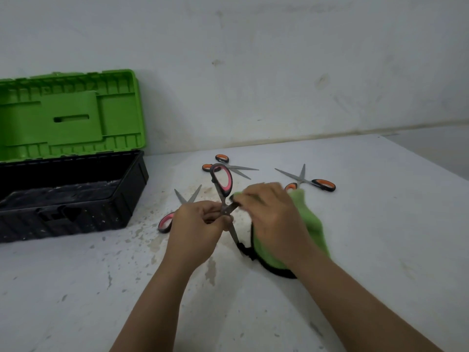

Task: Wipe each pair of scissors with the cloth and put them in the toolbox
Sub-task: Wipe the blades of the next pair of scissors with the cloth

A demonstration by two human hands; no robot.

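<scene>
My left hand [195, 224] pinches a pair of pink-handled scissors [223, 184] near the pivot, handles up and blade tip pointing down. My right hand [269, 212] grips a green cloth [312, 224] with a black edge and presses it against the scissors' other handle. A second pink-handled pair [177, 209] lies partly hidden behind my left hand. Two orange-handled pairs lie farther back, one in the middle [228, 166] and one to the right [309, 181]. The toolbox [76, 199], black with a green lid [68, 115] raised, stands open at the left.
The white table [355, 250] is stained and speckled with dirt near the scissors. A grey wall [279, 72] rises right behind the table. The table's right edge runs diagonally at far right.
</scene>
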